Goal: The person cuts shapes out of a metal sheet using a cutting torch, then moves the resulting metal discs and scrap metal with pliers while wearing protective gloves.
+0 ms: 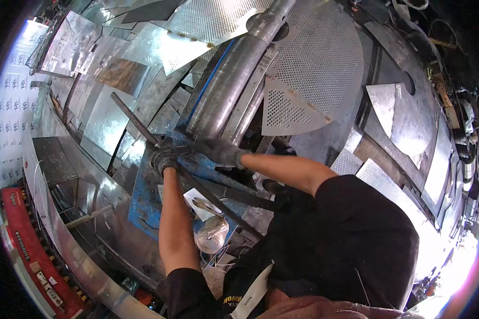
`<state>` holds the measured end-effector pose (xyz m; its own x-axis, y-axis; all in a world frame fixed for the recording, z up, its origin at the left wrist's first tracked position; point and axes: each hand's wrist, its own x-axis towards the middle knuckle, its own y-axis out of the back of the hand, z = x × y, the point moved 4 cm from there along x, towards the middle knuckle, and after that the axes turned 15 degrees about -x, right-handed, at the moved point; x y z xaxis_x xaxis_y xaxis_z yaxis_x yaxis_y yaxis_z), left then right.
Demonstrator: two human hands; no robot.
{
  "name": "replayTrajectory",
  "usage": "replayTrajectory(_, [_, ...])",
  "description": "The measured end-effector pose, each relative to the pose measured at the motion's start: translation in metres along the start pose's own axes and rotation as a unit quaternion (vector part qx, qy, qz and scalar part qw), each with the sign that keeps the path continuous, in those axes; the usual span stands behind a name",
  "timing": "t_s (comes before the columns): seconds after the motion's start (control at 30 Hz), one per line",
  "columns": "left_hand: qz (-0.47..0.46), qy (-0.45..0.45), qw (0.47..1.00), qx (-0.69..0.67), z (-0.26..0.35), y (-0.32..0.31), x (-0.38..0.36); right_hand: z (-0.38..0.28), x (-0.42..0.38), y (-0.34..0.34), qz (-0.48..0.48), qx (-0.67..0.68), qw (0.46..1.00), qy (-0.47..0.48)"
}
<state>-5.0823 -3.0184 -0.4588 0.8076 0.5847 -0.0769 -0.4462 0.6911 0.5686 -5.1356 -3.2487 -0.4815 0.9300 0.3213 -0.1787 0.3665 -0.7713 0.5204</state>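
Observation:
My left hand (163, 159), in a dark knitted glove, is closed around a long dark metal bar (135, 121). The bar slants from the upper left down toward my body. Close by on the right, my right hand (218, 152) is gloved too and smeared by motion, so its fingers cannot be made out. It is near a dark metal part on the blue machine frame (143, 199). Behind the hands lies a large steel roller (226, 87). A second dark bar or handle (245, 198) runs below my right hand toward my body.
Perforated sheets (319, 58) and plain metal sheets (106, 119) lie around the machine. A round can-like container (213, 234) and a white sheet (201, 204) are near my left forearm. A red rail (29, 250) stands at the lower left.

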Motion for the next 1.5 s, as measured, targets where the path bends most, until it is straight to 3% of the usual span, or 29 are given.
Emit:
replayTrajectory(0.07, [-0.044,-0.040,0.998,0.033,0.007,0.007,0.003,-0.020,0.090,-0.011,-0.033,-0.022,0.999,0.017])
replayTrajectory(0.13, [-0.141,-0.121,0.977,0.106,0.015,0.006,0.003,-0.079,0.120,0.023,0.085,-0.093,0.989,0.082])
replayTrajectory(0.17, [-0.189,-0.144,0.971,0.024,-0.034,-0.003,0.025,-0.112,0.137,0.037,0.059,-0.176,0.974,0.134])
replayTrajectory(0.2, [-0.215,-0.174,0.957,0.088,-0.043,0.001,0.034,-0.134,0.156,0.047,0.033,-0.260,0.948,0.179])
replayTrajectory(0.27, [-0.261,-0.243,0.915,0.190,-0.018,0.000,0.025,-0.121,0.190,0.022,0.152,-0.368,0.885,0.242])
replayTrajectory(0.33, [-0.280,-0.290,0.889,0.217,0.029,0.015,0.010,-0.084,0.213,0.016,-0.053,-0.518,0.838,0.162])
replayTrajectory(0.37, [-0.308,-0.285,0.874,0.246,0.037,0.016,0.008,-0.074,0.184,0.045,-0.019,-0.448,0.882,0.145])
replayTrajectory(0.43, [-0.329,-0.290,0.860,0.262,0.058,0.021,-0.003,-0.054,0.161,0.062,-0.064,-0.478,0.865,0.136])
replayTrajectory(0.5, [-0.356,-0.241,0.865,0.259,0.076,0.032,-0.016,-0.009,0.150,0.038,-0.006,-0.449,0.877,0.173])
replayTrajectory(0.6, [-0.384,-0.219,0.845,0.301,0.089,0.044,-0.024,-0.058,0.042,0.085,0.022,-0.384,0.917,0.107])
replayTrajectory(0.63, [-0.378,-0.234,0.846,0.294,0.084,0.045,-0.022,-0.062,0.015,0.080,0.039,-0.364,0.927,0.086])
replayTrajectory(0.7, [-0.280,-0.394,0.785,0.386,0.065,0.040,-0.015,-0.030,-0.026,0.037,0.137,-0.259,0.948,0.125])
replayTrajectory(0.73, [-0.274,-0.400,0.785,0.386,0.045,0.029,-0.008,-0.012,-0.041,0.004,0.083,-0.252,0.961,0.083])
replayTrajectory(0.77, [-0.068,-0.447,0.813,0.368,0.037,0.022,0.001,-0.001,-0.059,-0.021,0.030,-0.249,0.967,0.040])
replayTrajectory(0.8, [0.137,-0.471,0.805,0.333,0.025,0.018,0.007,0.001,-0.079,-0.051,0.006,-0.204,0.978,0.040])
replayTrajectory(0.83, [0.179,-0.322,0.875,0.315,0.018,0.013,0.008,-0.011,-0.094,-0.067,-0.008,-0.159,0.986,0.057])
replayTrajectory(0.87, [0.173,-0.318,0.877,0.317,0.037,0.007,0.005,-0.017,-0.106,-0.088,-0.035,-0.120,0.990,0.072])
replayTrajectory(0.9, [0.071,-0.108,0.947,0.294,0.054,0.004,0.014,-0.019,-0.112,-0.104,-0.070,-0.096,0.990,0.083])
replayTrajectory(0.97, [0.049,0.031,0.961,0.271,-0.016,-0.009,0.047,-0.018,-0.123,-0.118,-0.169,-0.059,0.978,0.106])
replayTrajectory(1.03, [0.103,-0.162,0.957,0.219,-0.149,-0.061,0.134,0.000,-0.108,-0.113,-0.268,-0.047,0.950,0.150])
replayTrajectory(1.07, [0.053,-0.119,0.974,0.186,-0.150,-0.057,0.134,0.014,-0.089,-0.101,-0.308,-0.049,0.934,0.171])
replayTrajectory(1.13, [0.022,-0.040,0.994,0.101,-0.097,-0.034,0.096,0.026,-0.024,-0.061,-0.311,-0.098,0.926,0.189])
replayTrajectory(1.23, [-0.048,0.054,0.993,0.090,-0.013,-0.001,0.059,-0.028,0.101,-0.005,-0.168,-0.168,0.946,0.219])
replayTrajectory(1.27, [-0.136,0.063,0.982,0.115,0.007,0.010,0.054,-0.055,0.142,0.004,-0.127,-0.189,0.944,0.238])
replayTrajectory(1.3, [-0.154,0.020,0.976,0.152,0.019,0.011,0.053,-0.083,0.180,0.007,-0.100,-0.221,0.935,0.258])
replayTrajectory(1.37, [-0.176,-0.067,0.961,0.201,0.009,-0.002,0.064,-0.127,0.249,-0.003,-0.098,-0.318,0.902,0.274])
replayTrajectory(1.4, [-0.184,-0.111,0.953,0.215,-0.012,-0.011,0.065,-0.130,0.276,-0.018,0.046,-0.421,0.824,0.376])
replayTrajectory(1.5, [-0.215,-0.142,0.931,0.260,-0.008,-0.013,0.061,-0.165,0.286,0.003,-0.133,-0.600,0.715,0.334])
